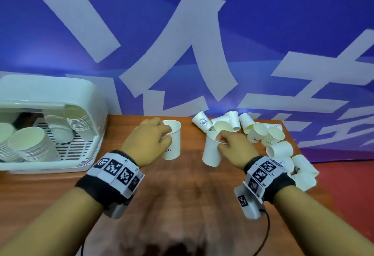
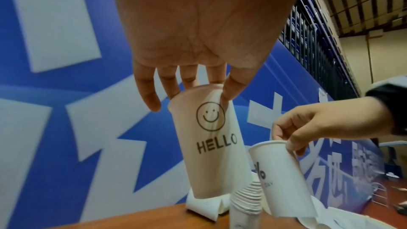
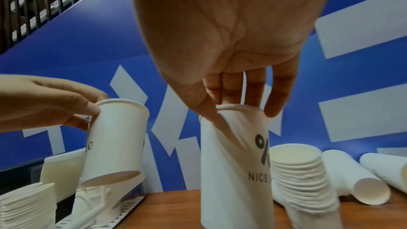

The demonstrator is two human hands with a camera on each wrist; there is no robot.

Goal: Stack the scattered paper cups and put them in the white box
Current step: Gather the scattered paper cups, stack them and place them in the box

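Behind the wooden table [image 1: 182,174] hung a blue banner, and right of the white box [image 1: 95,102] (stacks already inside) the left hand [image 1: 147,142] pinched the HELLO cup [image 1: 172,140] while the right hand [image 1: 232,146] pinched another cup [image 1: 211,150], probably about to nest them, with loose cups [image 1: 261,132] heaped farther right and nothing between.

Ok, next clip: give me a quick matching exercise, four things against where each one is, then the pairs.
Things:
1. HELLO cup
2. NICE cup
3. white box
4. loose cups

Places:
A. lying scattered at the table's right
B. held at its rim by the right hand
C. at the table's left, with cup stacks inside
D. held at its rim by the left hand

Pairs: 1-D, 2-B, 3-C, 4-A
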